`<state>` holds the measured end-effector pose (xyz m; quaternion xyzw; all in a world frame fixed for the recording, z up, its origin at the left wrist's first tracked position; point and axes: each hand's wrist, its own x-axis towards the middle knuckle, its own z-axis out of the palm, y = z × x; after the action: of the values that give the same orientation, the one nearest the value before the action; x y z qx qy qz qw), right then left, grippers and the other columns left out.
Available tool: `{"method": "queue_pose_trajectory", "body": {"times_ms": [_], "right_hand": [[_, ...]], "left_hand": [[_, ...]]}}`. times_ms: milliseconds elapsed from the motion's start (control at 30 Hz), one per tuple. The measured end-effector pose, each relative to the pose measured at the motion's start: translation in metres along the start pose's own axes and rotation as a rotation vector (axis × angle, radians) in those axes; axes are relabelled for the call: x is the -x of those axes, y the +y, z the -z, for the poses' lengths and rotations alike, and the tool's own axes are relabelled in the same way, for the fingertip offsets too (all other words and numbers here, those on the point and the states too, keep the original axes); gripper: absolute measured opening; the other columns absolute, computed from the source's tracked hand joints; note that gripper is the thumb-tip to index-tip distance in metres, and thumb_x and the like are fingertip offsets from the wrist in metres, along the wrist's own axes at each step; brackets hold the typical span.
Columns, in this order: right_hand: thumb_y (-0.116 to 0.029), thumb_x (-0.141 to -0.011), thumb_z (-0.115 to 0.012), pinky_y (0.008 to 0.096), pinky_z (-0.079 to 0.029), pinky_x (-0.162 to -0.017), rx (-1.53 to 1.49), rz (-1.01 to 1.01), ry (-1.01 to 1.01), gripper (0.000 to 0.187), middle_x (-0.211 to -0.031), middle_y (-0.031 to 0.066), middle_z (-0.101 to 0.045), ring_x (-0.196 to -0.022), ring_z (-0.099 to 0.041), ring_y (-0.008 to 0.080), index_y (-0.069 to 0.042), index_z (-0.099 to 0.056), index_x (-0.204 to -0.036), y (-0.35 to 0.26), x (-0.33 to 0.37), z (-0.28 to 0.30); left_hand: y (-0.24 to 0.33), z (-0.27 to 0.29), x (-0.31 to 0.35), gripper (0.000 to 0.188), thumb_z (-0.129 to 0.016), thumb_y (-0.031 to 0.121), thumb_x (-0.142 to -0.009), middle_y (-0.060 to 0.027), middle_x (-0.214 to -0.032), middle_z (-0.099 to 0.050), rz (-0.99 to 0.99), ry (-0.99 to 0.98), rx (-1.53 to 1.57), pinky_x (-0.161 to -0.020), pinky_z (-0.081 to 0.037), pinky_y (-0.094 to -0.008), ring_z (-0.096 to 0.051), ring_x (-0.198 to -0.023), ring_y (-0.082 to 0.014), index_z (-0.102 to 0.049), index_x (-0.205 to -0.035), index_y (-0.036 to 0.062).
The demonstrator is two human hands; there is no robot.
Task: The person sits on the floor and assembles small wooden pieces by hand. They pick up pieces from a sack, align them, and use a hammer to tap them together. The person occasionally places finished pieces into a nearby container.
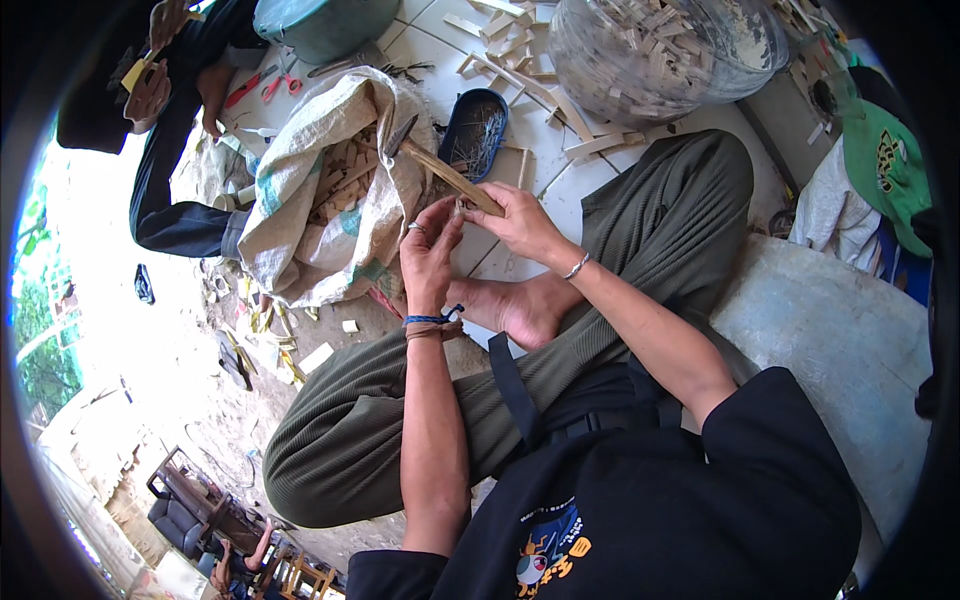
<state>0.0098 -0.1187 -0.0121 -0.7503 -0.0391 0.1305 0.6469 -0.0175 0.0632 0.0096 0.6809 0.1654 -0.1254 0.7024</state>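
In front of my crossed legs, my right hand point(518, 222) is closed round the wooden handle of a hammer point(447, 175), near its lower end. The hammer's dark metal head points up and left, over the edge of a woven sack point(275, 215) with small wood pieces point(345, 185) in it. My left hand point(428, 255), with a ring and a blue wristband, has its fingertips pinched together beside my right fingers. What they pinch is too small to make out. Just beyond the hammer lies a dark blue tray point(482, 98) holding many thin nails point(487, 140).
Wood strips point(570, 115) lie on the white tiles beside a clear plastic bag point(610, 85) full of wood pieces. Red-handled scissors point(283, 82) and a green tub point(325, 25) are far left. Another person's hand point(150, 95) is at upper left. A green cap point(880, 165) lies right.
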Motion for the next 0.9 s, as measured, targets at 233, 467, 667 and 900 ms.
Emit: {"method": "queue_pose_trajectory", "body": {"times_ms": [233,467,667,900], "right_hand": [[-0.018,-0.100,-0.075,0.0313,-0.055,-0.093,-0.105,-0.044,-0.029,0.033,-0.112,0.0102,-0.078,-0.104,-0.069,0.0115,0.000,-0.072,-0.128,-0.006,0.001,0.001],[-0.018,-0.100,-0.074,0.0348,-0.056,-0.091,-0.084,-0.071,-0.052,0.036,-0.113,0.0161,-0.078,-0.104,-0.073,0.0178,0.001,-0.070,-0.130,-0.011,0.002,0.004],[-0.019,-0.100,-0.075,0.0345,-0.056,-0.091,-0.077,-0.072,-0.049,0.036,-0.113,0.0158,-0.078,-0.103,-0.072,0.0169,0.001,-0.071,-0.129,-0.011,0.001,0.005],[-0.019,-0.099,-0.076,0.0328,-0.056,-0.092,-0.104,-0.073,-0.051,0.036,-0.113,0.0129,-0.079,-0.104,-0.071,0.0143,-0.001,-0.071,-0.130,-0.007,0.001,0.004]], "left_hand": [[-0.003,0.003,-0.002,0.034,-0.073,0.017,-0.105,-0.0014,-0.122,-0.077,-0.038,-0.010,-0.113,-0.087,-0.055,-0.0251,-0.070,-0.107,-0.0092,-0.067,-0.137,0.0072],[-0.005,0.005,-0.002,0.034,-0.074,0.017,-0.104,-0.0021,-0.121,-0.077,-0.075,-0.006,-0.166,-0.081,-0.052,-0.0227,-0.071,-0.107,-0.0087,-0.067,-0.136,0.0064],[-0.009,0.003,-0.001,0.035,-0.074,0.013,-0.104,-0.0063,-0.123,-0.076,-0.106,-0.004,-0.076,-0.088,-0.053,-0.0237,-0.072,-0.110,-0.0119,-0.066,-0.136,0.0027],[-0.011,0.002,-0.005,0.029,-0.073,0.003,-0.101,-0.0105,-0.120,-0.077,-0.110,0.004,0.004,-0.100,-0.058,-0.0300,-0.072,-0.112,-0.0152,-0.069,-0.130,0.0001]]}}
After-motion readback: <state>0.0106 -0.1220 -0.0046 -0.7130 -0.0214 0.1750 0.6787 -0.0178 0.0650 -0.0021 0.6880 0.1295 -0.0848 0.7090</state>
